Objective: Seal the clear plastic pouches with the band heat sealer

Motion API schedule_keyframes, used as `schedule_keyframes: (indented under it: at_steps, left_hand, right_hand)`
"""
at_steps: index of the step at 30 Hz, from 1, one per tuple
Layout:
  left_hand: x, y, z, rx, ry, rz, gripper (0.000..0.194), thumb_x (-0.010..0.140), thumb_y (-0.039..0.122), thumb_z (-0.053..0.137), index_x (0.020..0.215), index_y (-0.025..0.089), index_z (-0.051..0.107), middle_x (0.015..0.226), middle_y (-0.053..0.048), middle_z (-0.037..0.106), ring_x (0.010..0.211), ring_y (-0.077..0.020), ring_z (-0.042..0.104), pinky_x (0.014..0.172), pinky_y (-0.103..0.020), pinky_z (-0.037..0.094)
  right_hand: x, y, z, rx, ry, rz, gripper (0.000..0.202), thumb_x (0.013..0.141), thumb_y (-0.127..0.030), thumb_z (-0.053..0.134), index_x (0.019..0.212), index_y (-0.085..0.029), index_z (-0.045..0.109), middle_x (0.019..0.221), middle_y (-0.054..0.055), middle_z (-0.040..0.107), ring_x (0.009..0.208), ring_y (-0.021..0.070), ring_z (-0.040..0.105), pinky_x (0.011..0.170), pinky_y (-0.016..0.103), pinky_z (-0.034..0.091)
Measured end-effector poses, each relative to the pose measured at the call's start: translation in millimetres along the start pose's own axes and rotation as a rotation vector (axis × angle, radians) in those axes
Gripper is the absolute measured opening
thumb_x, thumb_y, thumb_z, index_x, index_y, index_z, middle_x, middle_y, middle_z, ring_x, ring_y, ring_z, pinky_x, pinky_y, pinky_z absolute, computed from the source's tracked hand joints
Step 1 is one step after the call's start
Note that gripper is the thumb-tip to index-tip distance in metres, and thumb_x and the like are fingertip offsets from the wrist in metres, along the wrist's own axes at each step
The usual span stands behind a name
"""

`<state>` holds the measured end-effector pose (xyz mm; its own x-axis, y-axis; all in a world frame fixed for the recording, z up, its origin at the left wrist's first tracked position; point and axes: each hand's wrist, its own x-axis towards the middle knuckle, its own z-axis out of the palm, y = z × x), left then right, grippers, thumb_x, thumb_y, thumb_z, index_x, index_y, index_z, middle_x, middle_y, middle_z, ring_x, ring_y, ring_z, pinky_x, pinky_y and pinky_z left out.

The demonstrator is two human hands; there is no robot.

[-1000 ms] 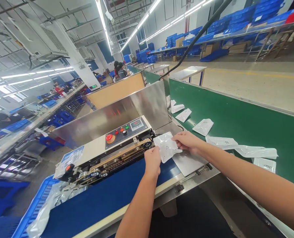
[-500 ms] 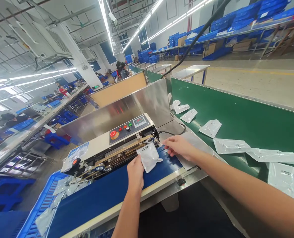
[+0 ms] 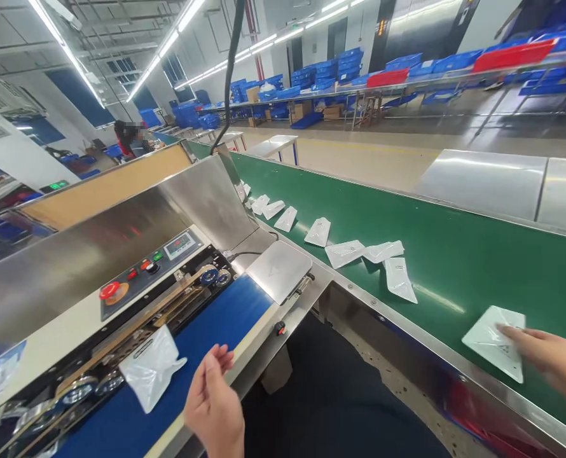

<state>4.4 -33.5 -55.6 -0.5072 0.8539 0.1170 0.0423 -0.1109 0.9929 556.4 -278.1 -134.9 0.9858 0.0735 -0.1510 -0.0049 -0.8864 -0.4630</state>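
Over the front edge of the blue belt (image 3: 211, 324), my left hand (image 3: 215, 404) is half curled with nothing in it, its fingers slightly apart. Just left of it, a white plastic pouch (image 3: 152, 369) lies tilted, its upper edge at the rollers of the band sealer (image 3: 87, 305). My right hand (image 3: 552, 359), at the far right, is closed on the edge of another white pouch (image 3: 495, 343) above the green conveyor belt (image 3: 455, 254). The right fingertips lie on the pouch's right side; the thumb is partly hidden.
Several white pouches (image 3: 345, 253) lie in a line along the green belt. A metal plate (image 3: 280, 270) sits at the blue belt's right end. A steel panel (image 3: 187, 191) stands behind the sealer. A black cable (image 3: 228, 83) hangs beyond it. A person (image 3: 133, 140) is far back left.
My left hand has let go of the pouch, which now sits against the sealer. My right hand has moved right, from the blue belt to a pouch over the green belt. The view has turned right.
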Motion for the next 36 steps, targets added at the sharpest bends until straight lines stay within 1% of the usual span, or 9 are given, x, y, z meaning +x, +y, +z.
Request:
schedule_keyframes:
  at_steps: [3, 6, 9, 11, 14, 21, 27, 32, 36]
  left_hand:
    - [-24.1, 4.8, 32.9, 0.05, -0.284, 0.098, 0.043, 0.095, 0.054, 0.071, 0.103, 0.014, 0.082, 0.094, -0.011, 0.082, 0.078, -0.0236, 0.077, 0.073, -0.036, 0.066]
    - [-52.1, 18.3, 63.7, 0.125, -0.61, 0.307, 0.033, 0.101, 0.046, 0.065, 0.106, 0.018, 0.083, 0.102, -0.012, 0.083, 0.092, -0.0257, 0.079, 0.084, -0.038, 0.066]
    - [-72.2, 34.1, 89.2, 0.173, -0.777, 0.491, 0.03, 0.102, 0.036, 0.063, 0.124, 0.021, 0.078, 0.124, -0.013, 0.08, 0.115, -0.0282, 0.075, 0.105, -0.044, 0.06]
    - [-74.6, 43.2, 99.0, 0.166, -0.811, 0.544, 0.035, 0.103, 0.033, 0.062, 0.133, 0.021, 0.074, 0.132, -0.013, 0.077, 0.122, -0.0286, 0.073, 0.11, -0.045, 0.057]
    - [-58.1, 52.7, 99.0, 0.174, -0.797, 0.526, 0.031, 0.105, 0.034, 0.059, 0.128, 0.021, 0.076, 0.125, -0.013, 0.078, 0.115, -0.0278, 0.074, 0.103, -0.042, 0.058]
    - [14.0, 52.3, 65.5, 0.138, -0.644, 0.267, 0.038, 0.108, 0.042, 0.054, 0.093, 0.021, 0.081, 0.096, -0.008, 0.078, 0.088, -0.0209, 0.071, 0.081, -0.029, 0.054]
    - [54.3, 40.3, 62.7, 0.083, -0.608, -0.049, 0.039, 0.104, 0.05, 0.06, 0.104, 0.017, 0.082, 0.089, -0.008, 0.076, 0.079, -0.0204, 0.068, 0.073, -0.028, 0.053]
    - [77.0, 43.2, 74.6, 0.126, -0.631, -0.155, 0.049, 0.102, 0.054, 0.059, 0.078, 0.017, 0.08, 0.078, -0.007, 0.072, 0.071, -0.0195, 0.061, 0.067, -0.028, 0.048]
    - [79.9, 45.2, 82.0, 0.074, -0.601, -0.325, 0.047, 0.099, 0.055, 0.059, 0.092, 0.016, 0.083, 0.08, -0.006, 0.075, 0.074, -0.0213, 0.064, 0.07, -0.029, 0.05]
  right_hand:
    - [-39.8, -33.4, 2.2, 0.182, -0.066, -0.035, 0.026, 0.07, -0.05, 0.069, 0.078, -0.025, 0.068, 0.071, 0.013, 0.073, 0.055, 0.0273, 0.062, 0.059, 0.042, 0.046]
    - [-98.8, -96.3, 4.6, 0.4, -0.055, -0.35, 0.038, 0.071, -0.054, 0.07, 0.092, -0.022, 0.072, 0.074, 0.009, 0.073, 0.062, 0.0248, 0.062, 0.064, 0.038, 0.047]
    - [-168.3, -159.2, 5.8, 0.643, -0.17, -0.729, 0.04, 0.081, -0.058, 0.071, 0.097, -0.022, 0.073, 0.081, 0.007, 0.073, 0.06, 0.0182, 0.055, 0.06, 0.033, 0.046]
    - [-212.7, -194.4, 6.2, 0.748, -0.428, -0.929, 0.034, 0.087, -0.056, 0.073, 0.094, -0.023, 0.069, 0.1, 0.008, 0.077, 0.067, 0.0168, 0.06, 0.065, 0.031, 0.051]
    - [-262.8, -235.1, 9.3, 0.77, -0.826, -1.061, 0.032, 0.093, -0.055, 0.074, 0.096, -0.023, 0.069, 0.091, 0.005, 0.073, 0.071, 0.0167, 0.062, 0.069, 0.03, 0.055]
    - [-307.2, -305.1, 44.8, 0.892, -1.47, -0.795, 0.058, 0.091, -0.06, 0.077, 0.132, -0.019, 0.067, 0.083, 0.003, 0.069, 0.06, 0.0141, 0.062, 0.059, 0.029, 0.054]
    - [-331.0, -352.4, 74.6, 0.657, -1.401, -0.648, 0.046, 0.072, -0.055, 0.095, 0.089, -0.017, 0.075, 0.075, 0.002, 0.068, 0.062, 0.0114, 0.055, 0.055, 0.024, 0.045]
    - [-331.7, -374.6, 75.7, 0.649, -1.444, -0.332, 0.055, 0.059, -0.052, 0.102, 0.091, -0.019, 0.073, 0.071, -0.001, 0.065, 0.051, 0.0056, 0.043, 0.047, 0.02, 0.03]
    - [-323.8, -385.2, 82.3, 0.555, -1.418, -0.316, 0.056, 0.065, -0.064, 0.094, 0.09, -0.017, 0.075, 0.059, -0.003, 0.058, 0.05, 0.0073, 0.043, 0.049, 0.022, 0.032]
